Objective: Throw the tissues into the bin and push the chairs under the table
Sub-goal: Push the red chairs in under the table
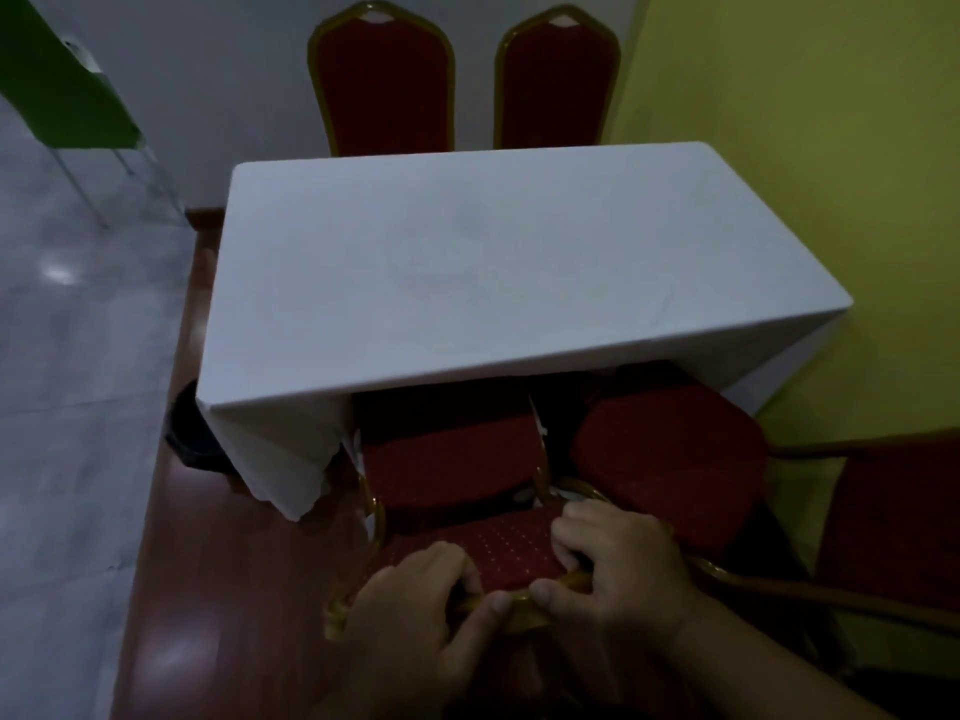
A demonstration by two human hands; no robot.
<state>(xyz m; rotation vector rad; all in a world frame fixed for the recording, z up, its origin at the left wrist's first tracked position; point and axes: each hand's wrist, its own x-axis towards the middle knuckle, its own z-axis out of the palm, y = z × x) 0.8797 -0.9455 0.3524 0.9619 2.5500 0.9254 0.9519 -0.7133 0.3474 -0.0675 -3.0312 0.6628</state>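
Chair backrest top gripped by both hands, left and right, thumbs touching.

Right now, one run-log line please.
left hand + right hand: gripping near chair backrest top | seat partly under table | second chair: angled, partly out

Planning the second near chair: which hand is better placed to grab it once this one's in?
Right, probably. The right hand sits nearer the second chair, which stands to its right. Both hands, left hand included, grip the first chair's backrest.
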